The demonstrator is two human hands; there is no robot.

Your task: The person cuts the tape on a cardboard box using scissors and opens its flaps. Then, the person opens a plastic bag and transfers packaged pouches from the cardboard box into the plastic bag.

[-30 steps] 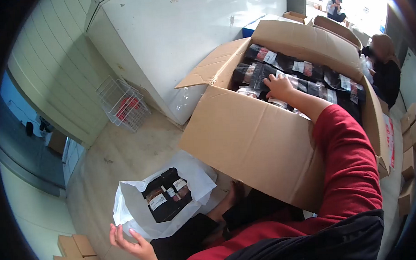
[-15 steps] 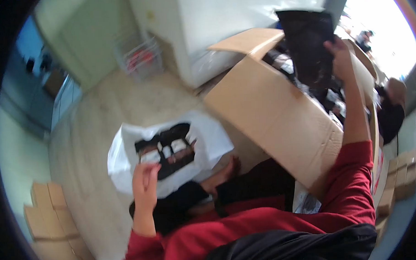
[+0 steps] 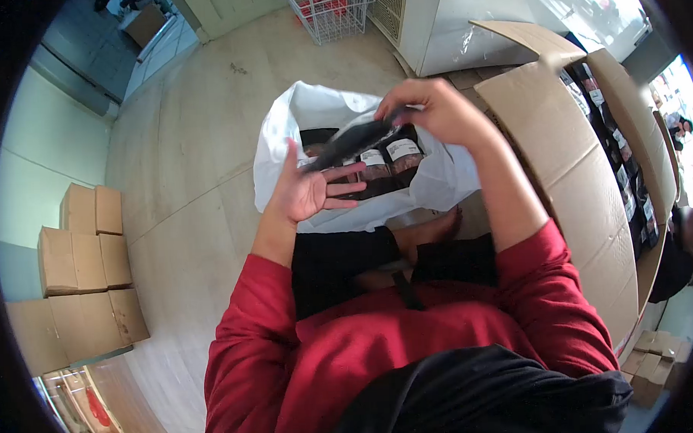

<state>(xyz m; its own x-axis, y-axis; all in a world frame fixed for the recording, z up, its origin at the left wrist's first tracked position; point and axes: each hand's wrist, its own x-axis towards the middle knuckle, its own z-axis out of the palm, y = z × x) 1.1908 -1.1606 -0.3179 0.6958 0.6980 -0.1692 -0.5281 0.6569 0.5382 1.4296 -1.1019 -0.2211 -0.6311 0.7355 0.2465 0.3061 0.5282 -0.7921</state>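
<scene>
My right hand (image 3: pixel 427 110) grips one end of a black pouch (image 3: pixel 355 142), which hangs tilted over a white bag (image 3: pixel 272 154). My left hand (image 3: pixel 315 188) is palm up with its fingers spread, close to the pouch's lower end; whether it touches the pouch I cannot tell. Inside the open white bag lie several black pouches with white labels (image 3: pixel 403 148). The bag stands on the floor in front of my legs, and the held pouch hides part of its contents.
On the right stands a large open cardboard box (image 3: pixel 562 171) holding rows of similar pouches (image 3: pixel 623 149). Stacked cartons (image 3: pixel 85 260) line the left wall. A white wire basket (image 3: pixel 330 15) sits at the back beside a white appliance (image 3: pixel 462 29). Another person (image 3: pixel 672 262) is partly visible at far right.
My right hand has brought the black pouch from above the cardboard box leftward to over the white bag. My left hand has opened its fingers, and the camera view has shifted.
</scene>
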